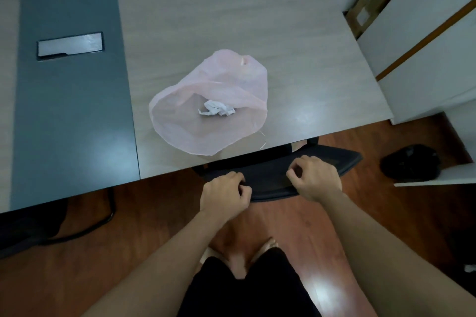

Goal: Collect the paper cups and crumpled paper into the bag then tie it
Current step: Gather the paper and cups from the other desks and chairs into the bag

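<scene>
**A:** ok so where's the stuff at? All I've got is the pink bag (210, 100) lying on its side on the table (296, 64), near the front edge, mouth gaping toward the camera.

**B:** yep, and there's one wad of crumpled paper (217, 108) sitting inside it, seen through the opening. The plastic is see-through-ish but the far end is bunched up, so I honestly can't tell if any cups are in there. None on the tabletop that I can spot.

**A:** hands?

**B:** both are off the table, down over the black chair (273, 177) that's pushed partly under the desk. Left hand (224, 194) is curled into a loose fist, fingers tucked in, nothing showing in it. Right hand (315, 177) is curled too, thumb and forefinger nearly pinched. Whether they're resting on the chair back or just above it, can't say.

**A:** that dark lump on the floor at the right?

**B:** too murky to make out.
</scene>
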